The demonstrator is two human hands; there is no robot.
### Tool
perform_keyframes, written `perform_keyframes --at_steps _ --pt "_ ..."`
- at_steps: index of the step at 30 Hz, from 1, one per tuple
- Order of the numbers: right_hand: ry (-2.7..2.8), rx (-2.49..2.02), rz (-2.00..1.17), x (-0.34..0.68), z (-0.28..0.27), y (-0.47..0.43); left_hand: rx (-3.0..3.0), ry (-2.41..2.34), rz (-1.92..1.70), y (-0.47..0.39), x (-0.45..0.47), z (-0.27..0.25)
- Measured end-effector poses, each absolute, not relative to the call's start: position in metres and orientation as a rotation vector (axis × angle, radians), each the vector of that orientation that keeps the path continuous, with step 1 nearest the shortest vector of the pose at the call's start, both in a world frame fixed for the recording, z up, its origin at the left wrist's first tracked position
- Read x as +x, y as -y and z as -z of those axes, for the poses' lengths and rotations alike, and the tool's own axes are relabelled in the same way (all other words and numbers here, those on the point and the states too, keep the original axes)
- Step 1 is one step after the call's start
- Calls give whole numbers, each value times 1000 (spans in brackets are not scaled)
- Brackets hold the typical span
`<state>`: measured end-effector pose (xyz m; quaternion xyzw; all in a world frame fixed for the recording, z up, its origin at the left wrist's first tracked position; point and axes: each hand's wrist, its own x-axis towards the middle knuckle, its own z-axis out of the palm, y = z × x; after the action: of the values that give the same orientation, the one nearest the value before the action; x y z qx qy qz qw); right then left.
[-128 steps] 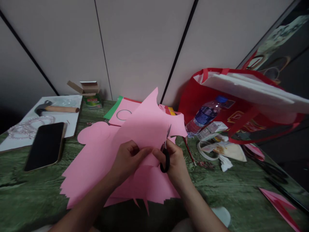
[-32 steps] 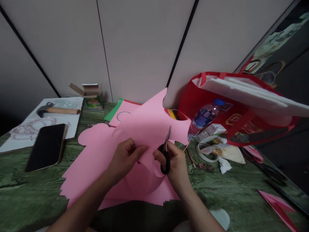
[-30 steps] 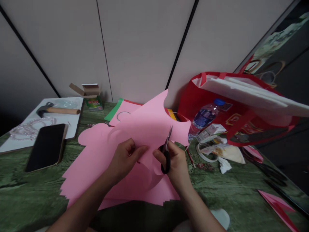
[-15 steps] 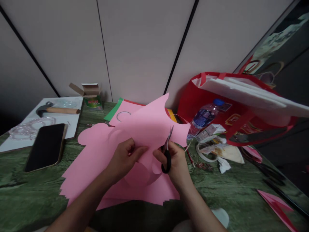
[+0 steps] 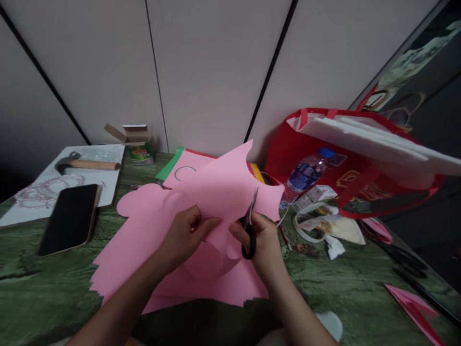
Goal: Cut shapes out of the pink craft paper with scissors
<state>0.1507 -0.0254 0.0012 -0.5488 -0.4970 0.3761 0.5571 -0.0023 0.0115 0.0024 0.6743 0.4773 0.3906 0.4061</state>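
Note:
Between finger and thumb my left hand [image 5: 187, 233] pinches a sheet of pink paper [image 5: 212, 187], which is raised above the table and has a curved cut-out at its upper right. My right hand [image 5: 264, 240] is closed round the black handles of a pair of scissors [image 5: 248, 235]. Their blades point up and lie against the paper's right part, near the cut curve. Under both hands spreads a stack of pink paper sheets [image 5: 133, 250] with stepped corners. A rounded pink cut piece [image 5: 139, 197] lies on its upper left.
At left are a phone [image 5: 70, 218], a claw hammer [image 5: 90, 164] and bead strings [image 5: 46, 190] on a white board. A small green box [image 5: 139, 151] stands behind. At right, a water bottle [image 5: 304, 173] leans by a red bag [image 5: 281, 144], with tape [image 5: 308, 233] and scraps nearby.

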Motion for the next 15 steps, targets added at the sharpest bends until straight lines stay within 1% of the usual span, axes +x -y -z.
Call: perform_keyframes --at_steps 15 --pt "1197 -1316 -848 151 0 26 1725 -1212 -950 -12 -6 -6"
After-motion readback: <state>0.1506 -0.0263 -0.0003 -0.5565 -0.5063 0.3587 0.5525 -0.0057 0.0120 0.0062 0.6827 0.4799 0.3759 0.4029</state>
